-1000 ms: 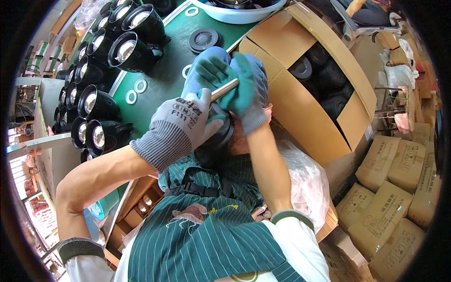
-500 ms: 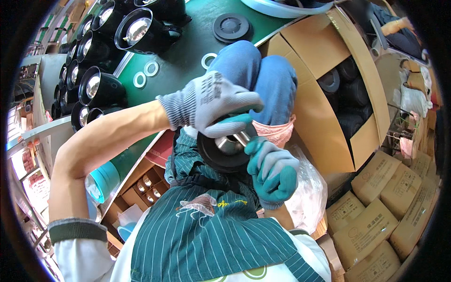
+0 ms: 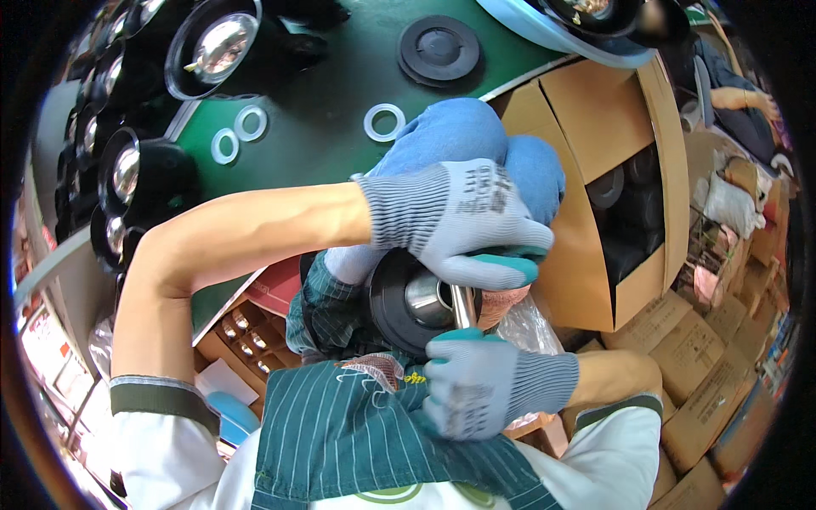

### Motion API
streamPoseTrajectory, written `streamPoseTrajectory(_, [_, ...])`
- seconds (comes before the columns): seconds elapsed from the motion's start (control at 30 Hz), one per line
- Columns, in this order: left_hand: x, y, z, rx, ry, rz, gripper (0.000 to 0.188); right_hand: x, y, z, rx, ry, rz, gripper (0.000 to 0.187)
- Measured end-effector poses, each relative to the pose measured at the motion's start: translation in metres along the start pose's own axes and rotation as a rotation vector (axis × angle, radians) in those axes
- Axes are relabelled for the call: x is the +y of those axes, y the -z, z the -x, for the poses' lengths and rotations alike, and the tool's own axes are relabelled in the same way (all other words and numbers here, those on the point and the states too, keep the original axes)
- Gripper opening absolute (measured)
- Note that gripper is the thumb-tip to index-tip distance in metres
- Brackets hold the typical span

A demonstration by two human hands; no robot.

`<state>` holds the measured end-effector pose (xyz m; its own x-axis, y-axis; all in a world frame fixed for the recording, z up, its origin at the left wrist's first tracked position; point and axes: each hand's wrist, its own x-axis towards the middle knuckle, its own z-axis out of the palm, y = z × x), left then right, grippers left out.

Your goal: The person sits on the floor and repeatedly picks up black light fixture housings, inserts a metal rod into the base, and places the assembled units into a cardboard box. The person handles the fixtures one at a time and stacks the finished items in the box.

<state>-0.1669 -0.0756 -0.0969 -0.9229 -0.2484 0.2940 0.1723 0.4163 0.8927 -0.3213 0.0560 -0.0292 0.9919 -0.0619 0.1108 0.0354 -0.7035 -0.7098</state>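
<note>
Nearby, a cardboard box [image 3: 557,212] contains black parts [image 3: 633,217]; over the lap, the right hand [image 3: 480,384] clamps its fingers on a metal rod [image 3: 463,308]; the left hand's [image 3: 463,225] fingers curl over it, grip unclear.

Metal rod [image 3: 463,308] — ends hidden by hands [image 3: 486,225] [image 3: 476,382].

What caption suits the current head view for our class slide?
Gray-and-green gloved left hand and right hand flank a short silver metal rod near a round black piece with a shiny metal centre.
</note>
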Motion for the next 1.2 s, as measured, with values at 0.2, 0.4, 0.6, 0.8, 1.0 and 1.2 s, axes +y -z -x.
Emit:
streamPoseTrajectory(0.2, [-0.021, -0.007, 0.005, 0.183, -0.160, 0.105, 0.038, -0.001, -0.003, -0.028, 0.091, -0.069, -0.182, 0.017])
streamPoseTrajectory(0.4, [0.024, 0.019, 0.040, 0.385, -0.006, -0.124, 0.031, -0.033, 0.007, -0.001, 0.622, -0.332, 0.427, 0.039])
streamPoseTrajectory(0.6, [0.045, -0.016, 0.169, 1.087, 0.463, 0.492, 0.073, -0.051, -0.069, -0.001, 0.607, -1.055, 0.178, 0.111])
streamPoseTrajectory(0.8, [0.028, -0.041, 0.250, 1.013, 0.967, -0.287, 0.057, -0.070, -0.113, -0.005, 0.964, -0.928, 0.082, 0.088])
streamPoseTrajectory(1.0, [0.002, -0.049, 0.245, 0.892, 1.026, -0.973, 0.060, -0.097, -0.132, -0.006, 0.911, -0.554, 0.665, 0.044])
streamPoseTrajectory(1.2, [0.025, -0.033, 0.242, 0.670, 1.223, -1.038, 0.071, -0.093, -0.071, 0.005, 1.147, -0.633, 0.314, 0.083])
